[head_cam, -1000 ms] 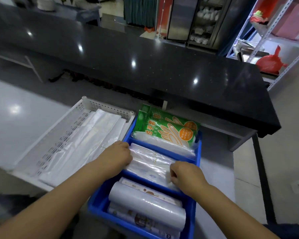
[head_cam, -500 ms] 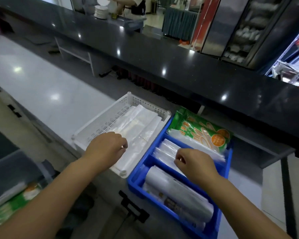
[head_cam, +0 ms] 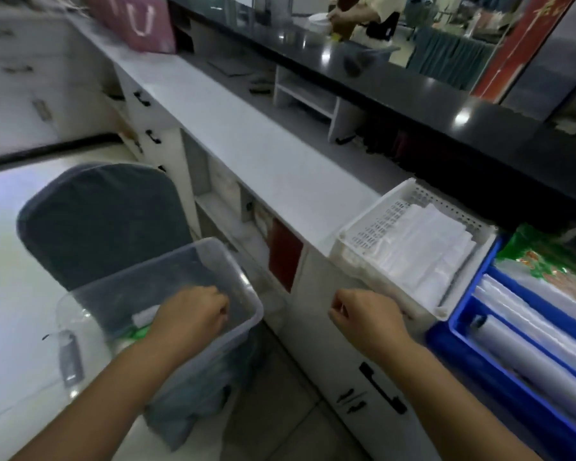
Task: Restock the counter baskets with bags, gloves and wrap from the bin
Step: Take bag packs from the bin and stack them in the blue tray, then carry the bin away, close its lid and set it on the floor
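Note:
A clear plastic bin (head_cam: pixel 233 261) rests on a grey chair at lower left. My left hand (head_cam: pixel 193 311) hangs over its inside with the fingers curled and nothing visible in them; a white and green packet (head_cam: pixel 140 324) lies just below it. My right hand (head_cam: pixel 363 314) is in front of the counter edge, loosely closed and holding nothing. On the counter to the right a white basket (head_cam: pixel 363 227) holds folded clear bags (head_cam: pixel 423 251). Beside it a blue basket (head_cam: pixel 459 317) holds green glove packs (head_cam: pixel 546 257), bags and a wrap roll (head_cam: pixel 539 361).
The grey chair (head_cam: pixel 97 214) stands against the white counter (head_cam: pixel 246 134), which has drawers with black handles below. A raised black counter (head_cam: pixel 413 84) runs behind. A pink bag (head_cam: pixel 137 21) sits at the far left; a person stands beyond the black counter.
My view has swung left from the baskets to the bin. Both hands have left the baskets; the left one now hovers in the bin, the right one off the counter edge.

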